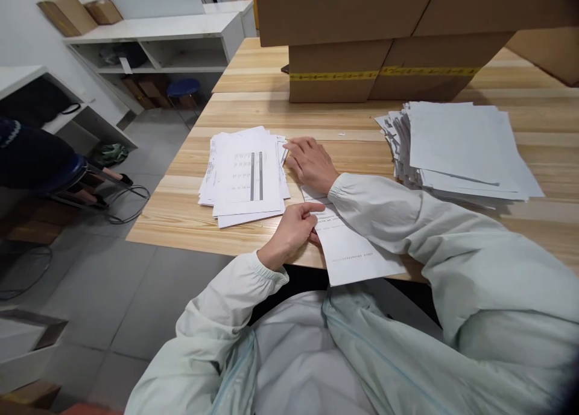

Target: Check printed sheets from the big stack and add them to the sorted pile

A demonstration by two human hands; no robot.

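Note:
A printed sheet of paper (pixel 357 252) lies at the front edge of the wooden table, its near end sticking out over the edge. My left hand (pixel 294 231) pinches the sheet's left side, thumb above and fingertips partly hidden beneath. Across the far end of that sheet rests my right hand (pixel 312 164), palm down, with fingers stretched toward the left pile. Its fingertips are at the right edge of a pile of printed papers (pixel 246 174), whose top page carries a table with dark bars. On the right stands a taller, uneven stack of paper (pixel 456 140), blank side up.
Large cardboard boxes (pixel 335 71) with yellow tape stand at the back of the table (pixel 172 222). White shelves (pixel 181 26) line the far left wall. A blue stool (pixel 183 88) stands there, and a seated person (pixel 36 158) is partly visible at left.

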